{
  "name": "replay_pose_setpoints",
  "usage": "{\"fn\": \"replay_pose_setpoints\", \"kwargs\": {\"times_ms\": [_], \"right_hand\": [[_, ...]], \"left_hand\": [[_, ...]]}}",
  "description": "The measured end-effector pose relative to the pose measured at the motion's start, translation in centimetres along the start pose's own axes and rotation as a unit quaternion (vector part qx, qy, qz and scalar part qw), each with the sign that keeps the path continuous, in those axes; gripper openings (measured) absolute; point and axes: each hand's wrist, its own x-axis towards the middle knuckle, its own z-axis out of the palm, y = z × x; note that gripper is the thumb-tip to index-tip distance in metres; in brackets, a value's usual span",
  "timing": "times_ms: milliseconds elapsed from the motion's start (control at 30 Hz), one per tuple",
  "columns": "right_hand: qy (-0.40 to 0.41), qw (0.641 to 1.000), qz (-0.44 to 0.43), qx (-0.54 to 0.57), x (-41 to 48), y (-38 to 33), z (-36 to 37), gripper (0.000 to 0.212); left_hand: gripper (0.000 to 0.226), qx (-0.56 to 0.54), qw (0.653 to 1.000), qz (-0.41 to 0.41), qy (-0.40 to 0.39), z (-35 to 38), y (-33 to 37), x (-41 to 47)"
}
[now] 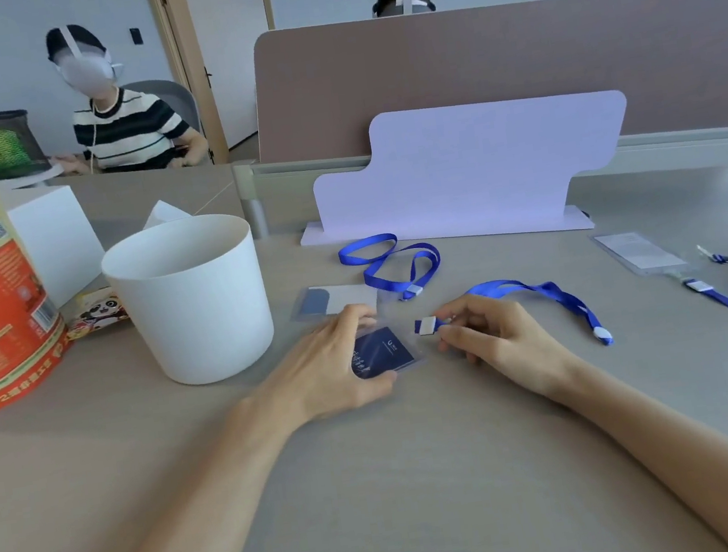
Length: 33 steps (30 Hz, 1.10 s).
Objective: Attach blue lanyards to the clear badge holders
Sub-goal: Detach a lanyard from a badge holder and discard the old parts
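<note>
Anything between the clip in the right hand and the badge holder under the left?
Nothing visible. The right hand pinches the lanyard clip beside the badge holder held by the left hand on the table; only bare surface separates them. The spare lanyard and second holder lie farther back, off that line.

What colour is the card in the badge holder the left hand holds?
Card: dark navy, white lettering; head view.
</note>
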Motion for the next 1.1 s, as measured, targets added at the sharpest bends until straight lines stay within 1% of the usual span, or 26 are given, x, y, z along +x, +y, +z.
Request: {"fn": "replay_pose_setpoints", "kwargs": {"times_ms": [100,200,367,500,567,700,800,867,933,1033,1100], "right_hand": [[0.031,0.999,0.002,-0.036,0.1,0.4,0.1,0.018],[0.055,0.997,0.012,-0.051,0.0,0.4,-0.2,0.018],[0.069,0.996,0.034,-0.039,-0.6,0.4,-0.3,0.015],[0.070,0.997,0.041,-0.019,-1.1,-0.3,0.0,0.011],[0.075,0.996,0.051,-0.003,-1.2,-0.7,0.0,0.008],[0.058,0.996,0.053,0.033,-1.4,-1.1,-0.2,0.005],[0.038,0.997,0.045,0.057,-1.6,-1.3,-0.4,0.010],[0.028,0.996,0.042,0.071,-1.8,-1.5,-0.5,0.011],[0.014,0.995,0.039,0.088,-2.0,-1.8,-0.4,0.010],[-0.004,0.992,0.040,0.121,-2.2,-2.0,0.0,0.010],[-0.013,0.991,0.041,0.124,-2.2,-2.2,0.2,0.011]], "left_hand": [[0.069,0.003,1.000,-0.009,0.012,0.1,-0.1,0.1],[0.067,0.013,1.000,0.004,0.021,-0.3,0.4,-0.3],[0.073,0.034,0.995,0.069,0.061,-0.8,1.0,-0.9],[0.067,0.071,0.981,0.146,0.106,-0.8,1.3,-0.9],[0.064,0.083,0.975,0.166,0.120,-0.8,1.5,-1.0],[0.065,0.089,0.974,0.175,0.113,-0.8,1.6,-0.9],[0.063,0.087,0.974,0.176,0.114,-0.7,1.6,-0.8],[0.055,0.060,0.973,0.172,0.142,-0.4,2.1,-0.8],[0.043,0.036,0.966,0.175,0.190,-0.2,3.0,-0.5],[0.035,0.047,0.948,0.190,0.250,0.0,3.6,-0.2],[0.030,0.068,0.941,0.196,0.265,0.0,3.6,-0.1]]}}
